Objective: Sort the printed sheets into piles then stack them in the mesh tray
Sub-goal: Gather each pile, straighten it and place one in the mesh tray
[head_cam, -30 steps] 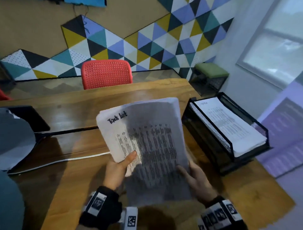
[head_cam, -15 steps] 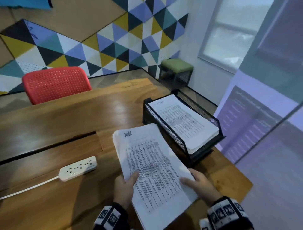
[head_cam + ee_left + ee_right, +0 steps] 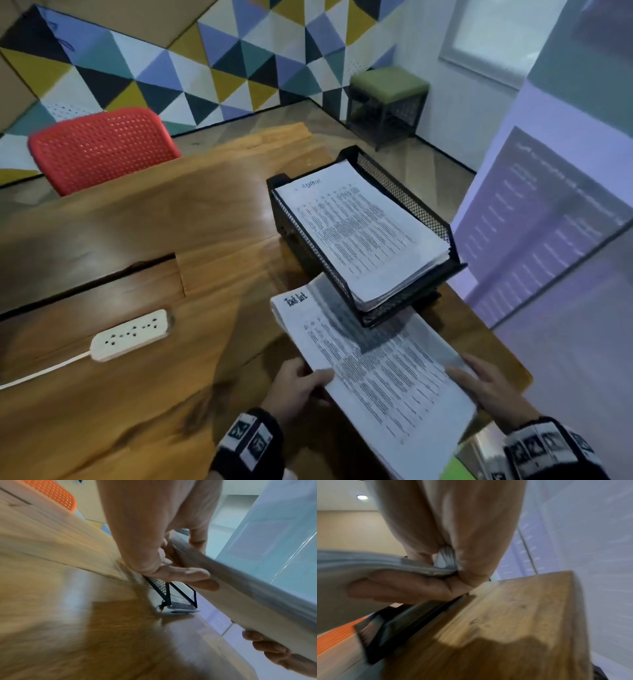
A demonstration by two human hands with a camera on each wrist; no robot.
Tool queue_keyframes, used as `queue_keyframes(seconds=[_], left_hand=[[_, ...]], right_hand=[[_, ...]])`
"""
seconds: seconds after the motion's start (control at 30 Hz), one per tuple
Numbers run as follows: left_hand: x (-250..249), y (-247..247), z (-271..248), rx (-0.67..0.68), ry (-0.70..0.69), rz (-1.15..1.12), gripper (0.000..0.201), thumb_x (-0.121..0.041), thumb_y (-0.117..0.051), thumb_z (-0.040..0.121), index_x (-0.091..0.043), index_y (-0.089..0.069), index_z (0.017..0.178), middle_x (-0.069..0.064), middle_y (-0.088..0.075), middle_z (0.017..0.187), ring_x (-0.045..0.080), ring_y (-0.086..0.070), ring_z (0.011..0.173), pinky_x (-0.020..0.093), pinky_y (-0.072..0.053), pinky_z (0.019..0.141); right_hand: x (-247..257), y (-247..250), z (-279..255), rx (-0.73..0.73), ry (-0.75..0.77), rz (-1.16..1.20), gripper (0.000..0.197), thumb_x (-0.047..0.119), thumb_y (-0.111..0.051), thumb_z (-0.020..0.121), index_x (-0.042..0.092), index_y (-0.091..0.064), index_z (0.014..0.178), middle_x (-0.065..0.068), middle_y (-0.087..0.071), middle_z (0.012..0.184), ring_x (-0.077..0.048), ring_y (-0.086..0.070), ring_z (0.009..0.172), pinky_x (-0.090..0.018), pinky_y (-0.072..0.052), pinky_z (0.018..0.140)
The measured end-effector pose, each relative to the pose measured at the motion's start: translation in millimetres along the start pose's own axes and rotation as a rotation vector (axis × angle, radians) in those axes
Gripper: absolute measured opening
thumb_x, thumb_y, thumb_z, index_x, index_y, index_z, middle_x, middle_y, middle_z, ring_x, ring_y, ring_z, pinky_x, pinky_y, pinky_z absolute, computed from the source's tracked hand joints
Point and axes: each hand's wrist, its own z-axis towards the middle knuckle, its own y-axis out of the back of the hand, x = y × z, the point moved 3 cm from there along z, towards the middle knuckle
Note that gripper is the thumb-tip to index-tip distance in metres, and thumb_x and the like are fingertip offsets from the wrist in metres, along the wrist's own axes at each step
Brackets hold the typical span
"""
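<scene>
A thick stack of printed sheets headed "Task list" (image 3: 373, 373) is held low over the table, its far end under the raised front lip of the black mesh tray (image 3: 407, 202). My left hand (image 3: 301, 383) grips the stack's left edge, thumb on top and fingers under it (image 3: 185, 574). My right hand (image 3: 479, 377) grips the right edge the same way (image 3: 412, 584). The upper tier of the tray holds another pile of printed sheets (image 3: 359, 229). A lower tier shows in the left wrist view (image 3: 180, 596).
A white power strip (image 3: 132, 334) with its cord lies on the wooden table (image 3: 171, 394) to the left. A red chair (image 3: 99, 147) stands behind the table, a green stool (image 3: 387, 102) by the wall. The table's right edge runs close beside the tray.
Both hands have lowered the "Task list" stack from upright in front of me and pushed it forward until its far end sits under the tray's front lip. My view swung right.
</scene>
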Motion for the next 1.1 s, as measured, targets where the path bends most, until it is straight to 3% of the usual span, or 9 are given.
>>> queue_keyframes(seconds=[0.1,0.2,0.37,0.47,0.6,0.67,0.77,0.93,1.1], left_hand=[[-4.4,-31.5,18.9,0.071,0.096,-0.006,0.034,-0.017,-0.065,0.095,0.0,-0.055,0.122,0.013,-0.069,0.111,0.028,-0.075,0.067,0.025,-0.057,0.051],[0.3,-62.5,31.6,0.191,0.196,0.131,0.038,-0.028,-0.058,0.098,0.004,-0.054,0.119,0.013,-0.067,0.093,0.022,-0.074,0.061,0.022,-0.055,0.048],[15.5,-92.7,43.4,0.217,0.245,0.188,0.041,-0.011,-0.057,0.099,0.013,-0.04,0.129,0.009,-0.059,0.079,0.017,-0.072,0.053,0.018,-0.051,0.045],[18.6,-99.1,50.9,0.182,0.214,0.142,0.039,-0.01,-0.059,0.098,0.008,-0.041,0.128,0.016,-0.066,0.089,0.02,-0.073,0.056,0.019,-0.051,0.043],[5.9,-95.0,57.5,0.144,0.241,0.303,0.038,-0.029,-0.063,0.096,0.006,-0.059,0.11,0.017,-0.072,0.086,0.026,-0.069,0.055,0.034,-0.058,0.051],[-7.1,-76.5,65.9,-0.082,0.213,0.535,0.039,-0.038,-0.063,0.095,-0.002,-0.063,0.11,0.008,-0.074,0.078,0.02,-0.068,0.057,0.034,-0.058,0.056],[-24.8,-49.2,80.1,-0.366,0.107,0.857,0.04,-0.043,-0.061,0.093,-0.008,-0.063,0.111,0.008,-0.075,0.092,0.022,-0.072,0.077,0.031,-0.057,0.069],[-28.9,-46.5,96.5,-0.367,0.056,0.864,0.031,-0.039,-0.068,0.088,-0.009,-0.068,0.093,0.007,-0.073,0.089,0.027,-0.069,0.079,0.031,-0.053,0.069],[-29.3,-43.5,97.9,-0.323,0.036,0.858,0.023,-0.032,-0.067,0.087,-0.009,-0.07,0.088,0.008,-0.075,0.087,0.025,-0.07,0.075,0.033,-0.054,0.066]], right_hand=[[-22.3,27.1,13.1,-0.056,-0.07,0.091,0.053,0.043,-0.081,0.067,0.011,-0.068,0.108,-0.011,-0.074,0.104,-0.028,-0.071,0.093,-0.046,-0.053,0.085],[-41.7,43.2,21.9,-0.163,-0.119,0.125,0.024,0.014,-0.064,0.089,0.007,-0.067,0.112,-0.014,-0.073,0.107,-0.034,-0.068,0.1,-0.053,-0.05,0.094],[-44.8,60.3,20.8,-0.453,-0.084,0.403,0.019,0.028,-0.069,0.082,0.014,-0.067,0.095,-0.004,-0.072,0.092,-0.021,-0.062,0.086,-0.036,-0.05,0.075],[-46.9,46.6,16.5,-0.403,-0.135,0.595,0.015,0.024,-0.055,0.095,0.017,-0.063,0.106,0.005,-0.074,0.094,-0.017,-0.062,0.093,-0.038,-0.051,0.081],[-61.4,24.0,17.9,-0.344,-0.254,0.192,0.021,0.013,-0.057,0.094,0.009,-0.059,0.114,-0.011,-0.068,0.104,-0.031,-0.065,0.092,-0.051,-0.056,0.083],[-56.7,24.8,24.0,-0.433,-0.248,-0.007,0.022,0.013,-0.056,0.092,0.006,-0.06,0.111,-0.012,-0.068,0.1,-0.031,-0.063,0.089,-0.048,-0.054,0.083],[-36.5,20.1,33.0,-0.51,-0.248,-0.177,0.027,0.019,-0.054,0.089,0.009,-0.059,0.113,-0.009,-0.062,0.102,-0.032,-0.058,0.096,-0.037,-0.045,0.086],[-2.0,-17.1,73.6,-0.519,-0.214,0.035,0.022,0.021,-0.06,0.09,0.014,-0.052,0.11,-0.003,-0.065,0.095,-0.026,-0.068,0.088,-0.047,-0.053,0.088],[17.9,-64.0,117.4,-0.47,-0.239,0.048,0.022,0.013,-0.068,0.085,0.003,-0.063,0.104,-0.018,-0.068,0.104,-0.035,-0.063,0.1,-0.045,-0.052,0.091]])
